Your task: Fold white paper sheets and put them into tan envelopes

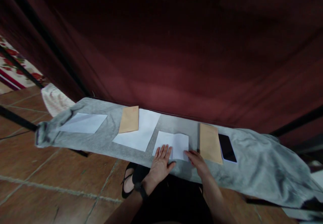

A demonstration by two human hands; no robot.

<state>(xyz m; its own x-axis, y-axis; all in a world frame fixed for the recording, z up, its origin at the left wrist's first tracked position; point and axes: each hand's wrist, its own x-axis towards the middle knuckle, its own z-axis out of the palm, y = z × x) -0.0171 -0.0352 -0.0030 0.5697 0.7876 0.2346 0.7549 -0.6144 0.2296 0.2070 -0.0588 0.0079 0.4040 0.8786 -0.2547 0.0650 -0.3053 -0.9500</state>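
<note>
A white sheet of paper (pixel 174 141) with a crease down its middle lies in front of me on the grey cloth. My left hand (pixel 161 160) rests flat on its lower left part, fingers stretched out. At the lower right edge of that sheet, my right hand (pixel 195 158) has its fingers closed on the paper's border; the fingertips are small and partly hidden. Just right of this hand lies a brown envelope (pixel 210 143). To the left, a second brown envelope (pixel 129 119) lies partly over a larger white sheet (pixel 140 139).
A grey cloth (pixel 252 170) covers the narrow table, bunched at the right end. A phone (pixel 227 148) lies beside the right envelope. Another white sheet (pixel 84 123) is at the far left. A dark red curtain (pixel 171 65) hangs behind. Black bars (pixel 17 118) stand at the left.
</note>
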